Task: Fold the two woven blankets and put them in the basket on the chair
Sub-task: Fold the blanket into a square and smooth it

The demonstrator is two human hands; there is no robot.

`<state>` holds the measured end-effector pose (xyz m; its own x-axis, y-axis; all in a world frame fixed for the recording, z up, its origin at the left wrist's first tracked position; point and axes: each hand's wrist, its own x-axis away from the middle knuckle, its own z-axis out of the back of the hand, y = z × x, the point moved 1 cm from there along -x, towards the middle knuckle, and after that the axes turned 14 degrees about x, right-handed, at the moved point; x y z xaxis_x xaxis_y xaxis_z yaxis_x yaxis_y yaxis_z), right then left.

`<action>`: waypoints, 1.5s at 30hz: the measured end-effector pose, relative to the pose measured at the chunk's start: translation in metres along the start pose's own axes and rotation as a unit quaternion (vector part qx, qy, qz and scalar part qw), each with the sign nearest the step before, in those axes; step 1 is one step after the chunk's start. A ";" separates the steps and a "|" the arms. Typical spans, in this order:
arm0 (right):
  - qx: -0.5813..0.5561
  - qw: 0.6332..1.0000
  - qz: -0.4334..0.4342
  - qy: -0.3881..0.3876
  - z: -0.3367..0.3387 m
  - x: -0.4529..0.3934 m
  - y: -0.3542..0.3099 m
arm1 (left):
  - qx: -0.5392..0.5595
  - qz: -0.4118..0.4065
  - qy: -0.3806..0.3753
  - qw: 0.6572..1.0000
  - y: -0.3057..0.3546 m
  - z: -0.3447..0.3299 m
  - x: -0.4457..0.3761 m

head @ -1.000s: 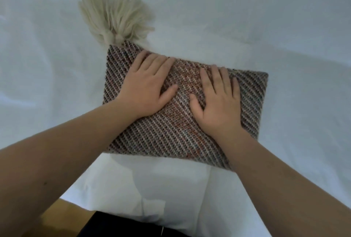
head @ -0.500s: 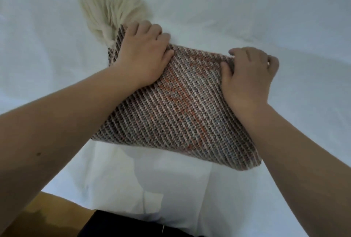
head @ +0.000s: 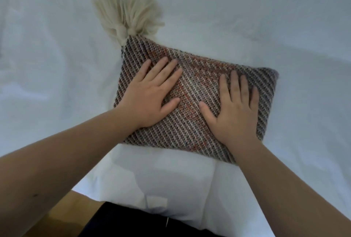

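Observation:
A woven blanket (head: 201, 77) with grey, white and rust diagonal stripes lies folded into a thick rectangle on the white bed sheet (head: 57, 65). A cream tassel (head: 127, 14) fans out from its far left corner. My left hand (head: 152, 94) presses flat on the blanket's left half, fingers straight. On the right half my right hand (head: 233, 107) lies flat with fingers spread. Neither the second blanket, the basket nor the chair is in view.
The white sheet covers the whole bed and hangs over the near edge (head: 161, 185). Wooden floor (head: 62, 216) shows at the lower left, and dark clothing (head: 121, 223) sits at the bottom centre.
Half a second ago both hands gripped the blanket's far edge with the fold lifted. Now the blanket lies flat and both hands press on top with straight fingers.

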<state>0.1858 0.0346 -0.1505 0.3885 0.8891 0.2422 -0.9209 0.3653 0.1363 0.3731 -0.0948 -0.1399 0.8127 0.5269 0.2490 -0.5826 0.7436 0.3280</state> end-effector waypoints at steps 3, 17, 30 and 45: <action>-0.014 1.000 -0.013 -0.004 0.006 -0.005 0.005 | -0.001 0.057 0.071 0.996 0.009 0.017 -0.001; -0.097 0.974 -0.134 0.155 0.058 -0.056 0.049 | 0.026 0.174 0.186 0.967 -0.004 0.079 -0.050; -0.006 0.998 -0.054 -0.021 -0.010 0.048 -0.005 | -0.001 -0.013 -0.006 1.000 0.009 -0.031 0.051; -0.094 0.990 -0.106 0.012 -0.024 0.059 0.018 | 0.026 0.053 0.035 0.998 -0.025 -0.027 0.061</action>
<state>0.1910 0.1009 -0.1571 0.5752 0.7920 0.2047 -0.8092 0.5875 0.0008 0.4380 -0.0700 -0.1574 0.7438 0.6305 0.2219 -0.6643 0.6604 0.3501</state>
